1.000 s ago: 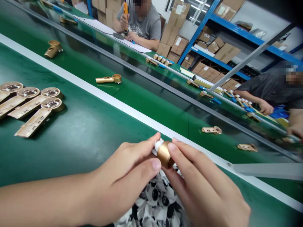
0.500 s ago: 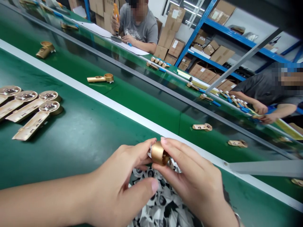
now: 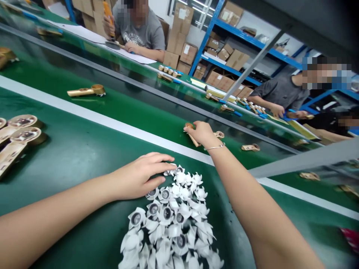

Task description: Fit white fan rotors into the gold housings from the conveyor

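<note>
My right hand (image 3: 202,131) reaches out over the green conveyor belt. Its fingers are closed round the round head of a gold handheld fan body (image 3: 193,139), whose handle slants down below the hand. Closer in, my left hand (image 3: 144,172) lies over the top left edge of a pile of white fan blades (image 3: 179,218). Its fingers are stretched out and parted, with the fingertips at the upper blades; I see nothing gripped in them. Several blades show dark round hubs facing up.
Several gold fan halves (image 3: 24,134) lie on the green table at left. Another gold fan body (image 3: 86,90) and a gold half (image 3: 250,147) lie on the belt. A grey metal post (image 3: 308,158) crosses at right. Two co-workers sit beyond the belt.
My right hand has moved forward from the pile to the belt with the gold fan body. My left hand has left that body and now lies over the blades. The view has shifted right.
</note>
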A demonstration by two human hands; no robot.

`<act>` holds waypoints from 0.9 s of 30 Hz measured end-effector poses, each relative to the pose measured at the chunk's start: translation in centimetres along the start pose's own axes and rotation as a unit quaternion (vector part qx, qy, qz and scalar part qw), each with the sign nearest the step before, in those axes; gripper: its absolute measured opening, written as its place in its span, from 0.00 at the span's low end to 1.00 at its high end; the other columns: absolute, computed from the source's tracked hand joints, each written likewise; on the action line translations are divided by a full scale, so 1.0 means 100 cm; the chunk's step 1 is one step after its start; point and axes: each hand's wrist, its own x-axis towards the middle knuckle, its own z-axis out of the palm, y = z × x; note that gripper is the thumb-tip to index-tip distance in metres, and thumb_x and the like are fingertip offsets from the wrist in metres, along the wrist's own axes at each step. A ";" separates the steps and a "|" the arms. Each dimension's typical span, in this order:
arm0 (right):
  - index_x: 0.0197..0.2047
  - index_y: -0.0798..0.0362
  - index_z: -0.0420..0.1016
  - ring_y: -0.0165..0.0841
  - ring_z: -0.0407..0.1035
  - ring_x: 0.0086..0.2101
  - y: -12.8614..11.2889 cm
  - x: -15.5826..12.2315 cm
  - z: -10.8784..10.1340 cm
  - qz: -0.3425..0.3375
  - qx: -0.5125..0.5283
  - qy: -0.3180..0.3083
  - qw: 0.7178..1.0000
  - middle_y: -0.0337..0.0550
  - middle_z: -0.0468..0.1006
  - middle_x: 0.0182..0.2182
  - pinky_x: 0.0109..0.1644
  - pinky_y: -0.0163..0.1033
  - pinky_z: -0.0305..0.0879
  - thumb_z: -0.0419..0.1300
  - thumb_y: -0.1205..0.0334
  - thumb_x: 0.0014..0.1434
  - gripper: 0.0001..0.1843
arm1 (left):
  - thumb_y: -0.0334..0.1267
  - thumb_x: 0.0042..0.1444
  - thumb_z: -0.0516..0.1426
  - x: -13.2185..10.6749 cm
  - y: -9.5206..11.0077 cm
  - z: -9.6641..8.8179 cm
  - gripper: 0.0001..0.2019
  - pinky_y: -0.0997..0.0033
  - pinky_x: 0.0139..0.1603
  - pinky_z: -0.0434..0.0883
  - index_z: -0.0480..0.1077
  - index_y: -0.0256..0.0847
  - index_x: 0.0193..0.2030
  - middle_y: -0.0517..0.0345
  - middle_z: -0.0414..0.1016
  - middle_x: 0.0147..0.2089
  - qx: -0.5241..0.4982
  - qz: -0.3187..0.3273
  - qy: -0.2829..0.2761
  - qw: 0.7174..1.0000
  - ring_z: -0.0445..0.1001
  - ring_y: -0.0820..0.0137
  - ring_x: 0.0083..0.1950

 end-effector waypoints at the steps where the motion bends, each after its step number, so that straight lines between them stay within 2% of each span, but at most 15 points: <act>1: 0.52 0.56 0.74 0.37 0.75 0.45 0.007 -0.007 -0.003 0.001 -0.001 0.003 1.000 0.47 0.78 0.48 0.50 0.50 0.73 0.61 0.52 0.66 0.18 | 0.37 0.65 0.55 0.002 -0.001 0.004 0.20 0.54 0.66 0.67 0.70 0.49 0.63 0.51 0.70 0.67 0.000 -0.006 -0.002 1.000 0.67 0.57 0.67; 3: 0.52 0.57 0.75 0.38 0.76 0.44 0.024 -0.040 -0.016 -0.003 0.000 0.010 1.000 0.48 0.79 0.46 0.50 0.49 0.72 0.60 0.53 0.67 0.17 | 0.43 0.63 0.58 0.005 -0.004 0.010 0.18 0.57 0.63 0.69 0.72 0.45 0.59 0.50 0.75 0.61 -0.002 -0.026 0.011 1.000 0.73 0.57 0.61; 5: 0.46 0.57 0.78 0.37 0.77 0.39 0.042 -0.089 -0.032 -0.014 0.004 -0.001 1.000 0.46 0.82 0.39 0.46 0.44 0.73 0.59 0.58 0.67 0.12 | 0.46 0.64 0.58 0.009 -0.008 0.014 0.17 0.60 0.59 0.71 0.74 0.42 0.56 0.49 0.78 0.56 -0.009 -0.041 0.029 0.999 0.76 0.58 0.57; 7: 0.39 0.55 0.80 0.35 0.78 0.34 0.062 -0.144 -0.041 -0.027 0.013 -0.024 0.999 0.44 0.83 0.33 0.38 0.39 0.73 0.58 0.61 0.66 0.10 | 0.44 0.66 0.54 0.010 -0.012 0.013 0.16 0.63 0.57 0.71 0.75 0.42 0.56 0.49 0.78 0.55 -0.007 -0.039 0.042 0.998 0.76 0.59 0.55; 10: 0.39 0.53 0.80 0.35 0.78 0.31 0.085 -0.210 -0.036 -0.038 0.021 -0.024 0.999 0.44 0.84 0.33 0.34 0.37 0.74 0.57 0.63 0.66 0.10 | 0.41 0.68 0.50 0.009 -0.020 0.008 0.18 0.66 0.54 0.71 0.76 0.43 0.58 0.48 0.74 0.59 0.046 -0.042 0.059 0.996 0.77 0.61 0.52; 12: 0.40 0.53 0.79 0.36 0.79 0.33 0.091 -0.237 -0.025 -0.047 0.023 -0.010 0.999 0.46 0.84 0.34 0.36 0.38 0.76 0.56 0.64 0.67 0.10 | 0.42 0.67 0.51 0.006 -0.024 0.004 0.19 0.66 0.52 0.70 0.76 0.43 0.59 0.47 0.71 0.61 0.100 -0.057 0.072 0.991 0.77 0.60 0.49; 13: 0.41 0.53 0.79 0.36 0.79 0.35 0.091 -0.244 -0.020 -0.054 0.023 -0.003 0.998 0.47 0.84 0.36 0.38 0.40 0.77 0.56 0.64 0.67 0.10 | 0.45 0.66 0.53 0.004 -0.025 0.002 0.20 0.67 0.50 0.70 0.74 0.43 0.60 0.48 0.72 0.60 0.121 -0.070 0.082 0.987 0.78 0.61 0.47; 15: 0.43 0.53 0.79 0.38 0.79 0.40 0.088 -0.251 -0.013 -0.072 0.017 0.006 0.997 0.49 0.83 0.40 0.45 0.43 0.77 0.55 0.64 0.68 0.11 | 0.49 0.63 0.56 0.001 -0.024 -0.001 0.23 0.69 0.43 0.69 0.72 0.44 0.62 0.53 0.77 0.52 0.146 -0.117 0.109 0.976 0.76 0.64 0.39; 18: 0.44 0.54 0.79 0.38 0.77 0.42 0.079 -0.248 -0.012 -0.099 -0.011 0.002 0.995 0.50 0.82 0.41 0.48 0.46 0.76 0.53 0.67 0.68 0.12 | 0.51 0.62 0.58 -0.002 -0.018 -0.006 0.20 0.73 0.37 0.65 0.73 0.45 0.57 0.62 0.77 0.38 0.179 -0.177 0.126 0.959 0.72 0.69 0.31; 19: 0.43 0.55 0.79 0.39 0.77 0.41 0.075 -0.246 -0.013 -0.107 -0.025 -0.003 0.994 0.50 0.82 0.40 0.47 0.46 0.76 0.53 0.68 0.68 0.12 | 0.51 0.62 0.58 -0.002 -0.017 -0.007 0.19 0.73 0.37 0.65 0.74 0.44 0.55 0.63 0.77 0.38 0.184 -0.176 0.116 0.960 0.71 0.69 0.31; 23: 0.36 0.57 0.79 0.41 0.74 0.34 0.064 -0.237 -0.015 -0.132 -0.088 -0.030 0.987 0.51 0.79 0.32 0.41 0.47 0.73 0.53 0.74 0.66 0.13 | 0.55 0.59 0.59 -0.003 -0.025 -0.016 0.22 0.71 0.42 0.69 0.77 0.46 0.54 0.55 0.76 0.53 0.135 -0.118 0.016 0.984 0.75 0.64 0.40; 25: 0.31 0.57 0.76 0.41 0.71 0.31 0.062 -0.234 -0.012 -0.139 -0.112 -0.037 0.983 0.50 0.77 0.29 0.37 0.46 0.70 0.53 0.77 0.63 0.14 | 0.56 0.58 0.60 -0.002 -0.032 -0.020 0.22 0.68 0.45 0.70 0.78 0.47 0.54 0.51 0.74 0.56 0.110 -0.108 -0.019 0.988 0.77 0.59 0.44; 27: 0.28 0.55 0.73 0.40 0.69 0.29 0.062 -0.230 -0.010 -0.140 -0.121 -0.034 0.982 0.50 0.75 0.27 0.35 0.44 0.67 0.54 0.78 0.61 0.14 | 0.55 0.59 0.59 -0.002 -0.035 -0.023 0.21 0.65 0.48 0.71 0.78 0.46 0.54 0.48 0.75 0.56 0.095 -0.108 -0.029 0.989 0.77 0.57 0.47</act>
